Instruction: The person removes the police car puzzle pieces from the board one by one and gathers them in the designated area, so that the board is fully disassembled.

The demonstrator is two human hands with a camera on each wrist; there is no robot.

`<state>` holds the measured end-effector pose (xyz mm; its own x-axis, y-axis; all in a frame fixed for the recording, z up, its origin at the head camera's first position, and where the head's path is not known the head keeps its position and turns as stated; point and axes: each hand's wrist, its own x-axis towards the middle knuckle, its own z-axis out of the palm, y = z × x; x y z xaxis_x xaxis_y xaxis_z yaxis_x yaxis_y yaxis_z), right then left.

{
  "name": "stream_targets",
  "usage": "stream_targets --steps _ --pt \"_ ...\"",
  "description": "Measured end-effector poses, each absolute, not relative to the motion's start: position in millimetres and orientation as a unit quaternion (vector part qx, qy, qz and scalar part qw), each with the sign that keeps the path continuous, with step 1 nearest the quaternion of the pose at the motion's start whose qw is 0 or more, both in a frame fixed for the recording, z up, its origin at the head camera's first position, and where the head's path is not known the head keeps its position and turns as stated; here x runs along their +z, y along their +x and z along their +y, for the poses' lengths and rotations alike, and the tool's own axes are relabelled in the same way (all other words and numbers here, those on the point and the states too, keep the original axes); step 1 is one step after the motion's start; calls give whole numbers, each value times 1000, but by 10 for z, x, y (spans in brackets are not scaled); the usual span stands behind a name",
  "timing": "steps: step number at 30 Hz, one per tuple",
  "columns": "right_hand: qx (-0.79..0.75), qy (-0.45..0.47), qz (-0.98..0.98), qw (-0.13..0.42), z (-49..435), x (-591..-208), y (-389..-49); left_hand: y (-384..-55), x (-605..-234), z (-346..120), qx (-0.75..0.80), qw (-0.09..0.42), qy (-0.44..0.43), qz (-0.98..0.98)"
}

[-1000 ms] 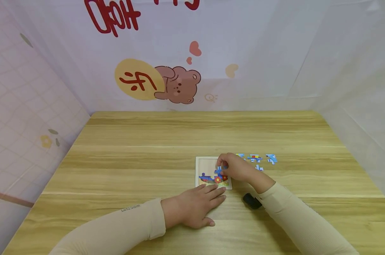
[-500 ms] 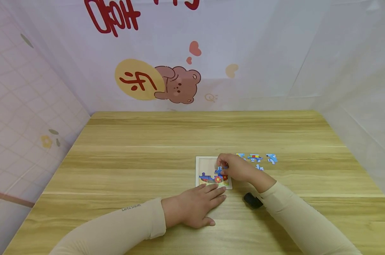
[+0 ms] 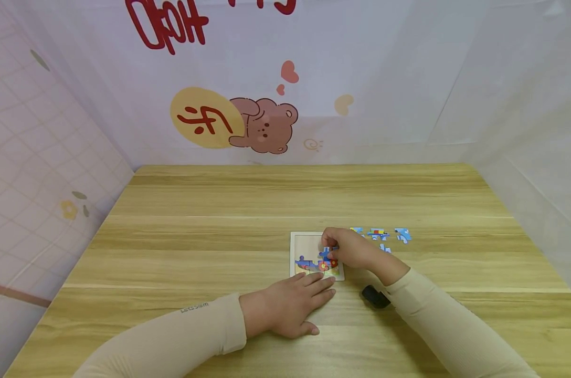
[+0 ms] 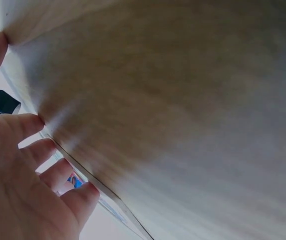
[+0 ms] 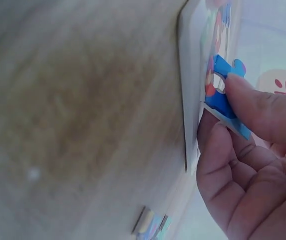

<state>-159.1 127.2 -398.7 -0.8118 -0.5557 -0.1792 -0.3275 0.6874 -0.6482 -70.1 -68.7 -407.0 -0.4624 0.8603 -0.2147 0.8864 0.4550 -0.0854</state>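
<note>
A square jigsaw tray [image 3: 292, 252] with a pale rim lies on the table, its lower part filled with joined pieces [image 3: 309, 265] picturing a blue and red vehicle. My left hand [image 3: 292, 307] lies palm down with fingers spread, fingertips on the tray's near rim. In the left wrist view those fingertips [image 4: 85, 195] touch the rim. Over the tray's right side, my right hand [image 3: 353, 249] pinches a blue puzzle piece [image 5: 220, 103] between thumb and fingers. The right wrist view shows this piece tilted, one edge raised, against the joined pieces. My right hand hides the tray's upper right corner.
Several loose puzzle pieces lie right of the tray, among them one with red and yellow blocks [image 3: 378, 234] and a light blue one [image 3: 402, 234]. A black device [image 3: 375, 297] sits at my right wrist. White printed sheets [image 3: 384, 131] stand behind and beside the wooden table [image 3: 210, 210].
</note>
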Motion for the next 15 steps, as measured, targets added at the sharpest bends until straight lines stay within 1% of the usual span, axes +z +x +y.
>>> stream_targets --steps 7,15 --pt "-326 -268 883 207 1288 -3974 -1606 -710 -4070 -686 -93 79 513 850" --pt "-370 -255 873 190 1371 -3963 -1627 -708 -4079 -691 -91 78 512 851"
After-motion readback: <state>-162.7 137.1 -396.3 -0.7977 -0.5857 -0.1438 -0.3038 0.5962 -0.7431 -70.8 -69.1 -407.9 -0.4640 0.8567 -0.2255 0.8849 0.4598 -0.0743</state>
